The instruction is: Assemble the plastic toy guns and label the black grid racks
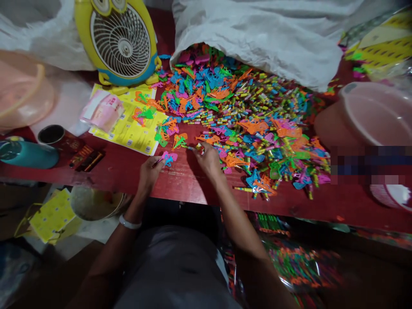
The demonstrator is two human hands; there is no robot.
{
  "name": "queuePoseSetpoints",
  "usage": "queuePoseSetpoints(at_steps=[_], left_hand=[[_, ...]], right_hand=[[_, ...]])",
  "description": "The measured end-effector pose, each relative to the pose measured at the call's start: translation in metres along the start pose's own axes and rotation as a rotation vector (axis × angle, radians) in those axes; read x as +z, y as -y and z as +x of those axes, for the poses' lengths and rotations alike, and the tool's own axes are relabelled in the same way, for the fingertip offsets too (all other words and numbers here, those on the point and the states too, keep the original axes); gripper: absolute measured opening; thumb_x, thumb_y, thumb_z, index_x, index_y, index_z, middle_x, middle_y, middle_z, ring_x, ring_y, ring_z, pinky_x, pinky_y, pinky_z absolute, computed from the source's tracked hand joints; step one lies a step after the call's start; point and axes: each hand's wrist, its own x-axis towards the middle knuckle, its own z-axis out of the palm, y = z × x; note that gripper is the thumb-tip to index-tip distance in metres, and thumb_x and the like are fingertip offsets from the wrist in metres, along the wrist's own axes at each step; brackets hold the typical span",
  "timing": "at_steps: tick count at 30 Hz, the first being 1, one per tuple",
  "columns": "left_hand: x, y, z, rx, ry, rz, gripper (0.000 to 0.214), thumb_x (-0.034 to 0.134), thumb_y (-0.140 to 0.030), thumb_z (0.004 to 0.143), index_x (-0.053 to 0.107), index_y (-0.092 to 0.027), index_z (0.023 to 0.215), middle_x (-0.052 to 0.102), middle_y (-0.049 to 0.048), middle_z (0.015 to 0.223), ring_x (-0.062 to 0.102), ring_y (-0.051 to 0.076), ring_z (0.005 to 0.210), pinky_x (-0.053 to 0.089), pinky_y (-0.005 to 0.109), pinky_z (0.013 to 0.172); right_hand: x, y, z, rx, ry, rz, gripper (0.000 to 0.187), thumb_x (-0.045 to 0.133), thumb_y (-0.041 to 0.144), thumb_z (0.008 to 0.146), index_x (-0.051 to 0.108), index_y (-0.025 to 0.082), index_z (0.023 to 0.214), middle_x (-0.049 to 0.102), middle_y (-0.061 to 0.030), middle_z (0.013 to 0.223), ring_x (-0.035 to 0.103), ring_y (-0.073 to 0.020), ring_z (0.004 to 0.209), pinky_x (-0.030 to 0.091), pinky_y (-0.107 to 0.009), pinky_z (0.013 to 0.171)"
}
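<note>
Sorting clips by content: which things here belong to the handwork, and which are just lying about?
Likely in use: bright plastic pieces, some in the left hand; striped tubes, some in the right hand
Likely incidental: cartoon fan, teal bottle, dark mug, pink packet

The toys (pixel 169 159) were pink, blue, orange and green, the little tubes (pixel 242 189) mostly yellow with blue bands. The table (pixel 183 186) was red, the sack (pixel 257 38) white, the fan (pixel 146 30) yellow and blue. The basket (pixel 382 196) at right seemed checked pink and white.
</note>
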Motion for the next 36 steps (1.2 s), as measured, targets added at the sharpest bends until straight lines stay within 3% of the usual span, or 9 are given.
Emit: queuePoseSetpoints(at_steps=[3, 8, 14, 16, 20, 25, 28, 31, 36], left_hand=[[-0.001, -0.002, -0.002, 0.022, -0.007, 0.071, 0.031, 0.071, -0.043, 0.079, 0.079, -0.018, 0.094, 0.072, 0.0023, 0.084, 0.062, 0.017, 0.077, 0.049, 0.026, 0.07], [-0.001, -0.005, -0.004, 0.025, 0.015, 0.075, 0.032, 0.072, -0.045, 0.079, 0.079, -0.018, 0.094, 0.073, 0.0023, 0.084, 0.062, 0.018, 0.079, 0.047, 0.027, 0.072], [-0.004, -0.011, -0.009, -0.005, 0.019, 0.092, 0.031, 0.071, -0.045, 0.08, 0.079, -0.019, 0.093, 0.071, 0.0005, 0.079, 0.057, 0.015, 0.07, 0.044, 0.027, 0.07], [-0.006, -0.01, -0.009, -0.012, 0.03, 0.087, 0.032, 0.073, -0.046, 0.079, 0.079, -0.018, 0.094, 0.071, 0.0005, 0.077, 0.057, 0.014, 0.069, 0.043, 0.027, 0.069], [-0.007, -0.008, -0.009, -0.025, -0.002, 0.036, 0.032, 0.075, -0.046, 0.078, 0.08, -0.018, 0.093, 0.07, 0.0001, 0.074, 0.056, 0.014, 0.067, 0.043, 0.026, 0.068], [-0.006, -0.01, -0.014, -0.066, -0.039, -0.09, 0.034, 0.081, -0.046, 0.073, 0.08, -0.018, 0.092, 0.072, 0.0011, 0.081, 0.057, 0.013, 0.07, 0.044, 0.025, 0.068], [-0.007, -0.009, -0.017, -0.073, -0.048, -0.148, 0.033, 0.083, -0.045, 0.072, 0.079, -0.018, 0.09, 0.072, 0.0008, 0.079, 0.057, 0.012, 0.07, 0.045, 0.024, 0.068], [-0.009, -0.007, -0.018, -0.088, -0.056, -0.187, 0.033, 0.086, -0.045, 0.069, 0.078, -0.018, 0.086, 0.07, 0.0, 0.077, 0.056, 0.011, 0.067, 0.045, 0.024, 0.066], [-0.007, -0.008, -0.019, -0.148, -0.045, -0.298, 0.032, 0.088, -0.042, 0.065, 0.078, -0.019, 0.084, 0.068, -0.0016, 0.072, 0.054, 0.01, 0.064, 0.044, 0.024, 0.065]], right_hand=[[0.007, 0.002, -0.005, 0.061, 0.032, 0.009, 0.025, 0.062, 0.03, 0.095, 0.072, 0.015, 0.113, 0.077, -0.0144, 0.107, 0.072, -0.0263, 0.096, 0.055, -0.035, 0.084], [0.009, 0.008, -0.002, 0.025, 0.058, -0.05, 0.029, 0.067, 0.026, 0.093, 0.072, 0.02, 0.121, 0.074, -0.0134, 0.119, 0.071, -0.0266, 0.103, 0.054, -0.036, 0.089], [0.009, -0.001, -0.011, -0.215, 0.213, 0.125, 0.026, 0.074, 0.029, 0.089, 0.076, 0.022, 0.114, 0.074, -0.0088, 0.108, 0.07, -0.0223, 0.097, 0.053, -0.032, 0.085], [0.007, -0.007, -0.016, -0.171, 0.152, 0.189, 0.022, 0.075, 0.03, 0.088, 0.076, 0.02, 0.107, 0.075, -0.0087, 0.104, 0.07, -0.0221, 0.094, 0.053, -0.032, 0.085], [0.0, -0.003, -0.03, 0.098, -0.002, 0.1, 0.023, 0.069, 0.038, 0.092, 0.074, 0.018, 0.1, 0.076, -0.0095, 0.092, 0.07, -0.0234, 0.083, 0.05, -0.032, 0.075], [0.004, 0.033, -0.061, 0.264, 0.178, -0.15, 0.043, 0.068, 0.054, 0.093, 0.072, 0.015, 0.108, 0.078, -0.0171, 0.096, 0.074, -0.0286, 0.086, 0.048, -0.033, 0.071], [0.017, 0.042, -0.07, 0.28, 0.17, -0.199, 0.04, 0.069, 0.048, 0.094, 0.069, 0.014, 0.115, 0.077, -0.0183, 0.104, 0.073, -0.0288, 0.091, 0.049, -0.033, 0.073], [0.022, 0.033, -0.066, 0.153, 0.084, -0.128, 0.029, 0.069, 0.036, 0.095, 0.069, 0.015, 0.116, 0.074, -0.0171, 0.115, 0.071, -0.0272, 0.102, 0.05, -0.032, 0.081], [-0.001, 0.014, -0.068, 0.216, -0.003, -0.111, 0.034, 0.062, 0.045, 0.099, 0.07, 0.014, 0.109, 0.075, -0.0167, 0.102, 0.072, -0.0284, 0.094, 0.05, -0.034, 0.08]])
